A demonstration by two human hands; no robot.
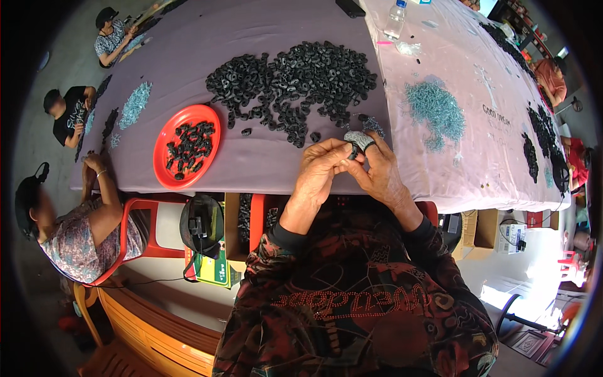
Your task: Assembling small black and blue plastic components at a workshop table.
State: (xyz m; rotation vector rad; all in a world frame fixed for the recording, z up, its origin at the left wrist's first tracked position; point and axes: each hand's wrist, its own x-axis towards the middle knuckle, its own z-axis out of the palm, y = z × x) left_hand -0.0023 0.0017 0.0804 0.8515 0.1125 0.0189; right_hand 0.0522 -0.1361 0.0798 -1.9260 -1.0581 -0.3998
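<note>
In front of my body, at the near table edge, my two hands meet around a small black plastic piece (353, 152). My left hand (315, 171) pinches it between thumb and fingertips. Closed against its other side is my right hand (384, 179), which has a grey knitted cover (359, 138) with a black band on a finger. Fingers hide most of the piece. Just beyond my hands lies a big heap of similar black pieces (314, 75), with a few strays near it. Small bluish, shiny parts (374, 125) lie beside my right hand.
A red plate (161, 139) of black pieces stands to the left on the purple cloth (169, 63). Bluish parts form piles at left (135, 105) and right (436, 110). A clear bottle (395, 20) stands far right of centre. Several people sit around the table.
</note>
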